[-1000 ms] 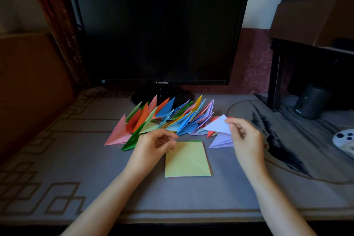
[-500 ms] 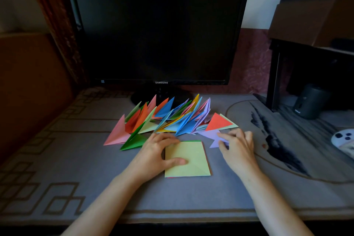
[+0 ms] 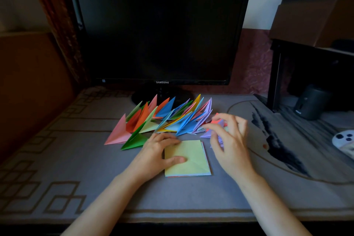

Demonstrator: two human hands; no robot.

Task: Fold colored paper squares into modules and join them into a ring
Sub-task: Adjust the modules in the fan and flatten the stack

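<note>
1. Stack of paper squares (image 3: 193, 165): pale yellow-green sheet on top, red and blue edges below. It lies flat at mid-table, just nearer than the modules.
2. Folded modules (image 3: 168, 119): pointed triangles in pink, green, orange, blue, yellow and lavender, overlapping in a row before the monitor (image 3: 159, 30).
3. Left hand (image 3: 157, 151): thumb flat on the top sheet, fingers bent at the stack's far left corner.
4. Right hand (image 3: 229, 140): blurred, fingers spread and half-curled over a lavender module (image 3: 206, 135); contact cannot be told.
5. Grey table mat (image 3: 57, 159) with brown border pattern; screen dark.
6. Cardboard box (image 3: 316, 9) upper right, dark speaker (image 3: 310, 103) below it.
</note>
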